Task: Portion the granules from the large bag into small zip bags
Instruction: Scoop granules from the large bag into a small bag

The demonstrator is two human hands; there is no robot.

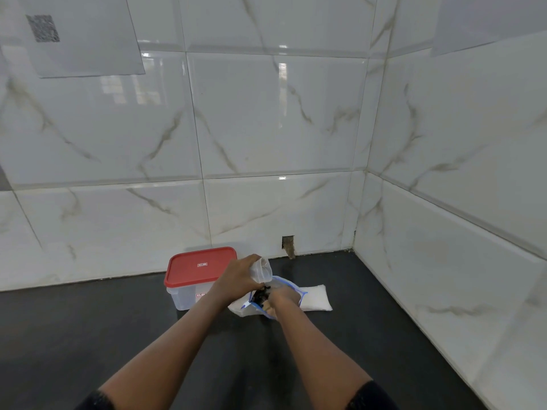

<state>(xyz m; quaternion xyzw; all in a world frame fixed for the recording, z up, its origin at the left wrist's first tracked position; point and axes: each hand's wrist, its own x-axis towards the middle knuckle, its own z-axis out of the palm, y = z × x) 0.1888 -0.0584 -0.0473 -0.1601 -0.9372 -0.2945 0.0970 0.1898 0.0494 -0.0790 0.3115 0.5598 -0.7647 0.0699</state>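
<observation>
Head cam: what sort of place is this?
Probably a home kitchen, at a counter corner: glossy marble-look wall tiles on two sides, a dark countertop, and a red-lidded plastic food container.

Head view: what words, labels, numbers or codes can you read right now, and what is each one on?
No text can be read.
Small label on the red lid: too small to read.
Red label on the side of the clear box: blurred.
Dark square code on the wall sheet: blurred.
</observation>
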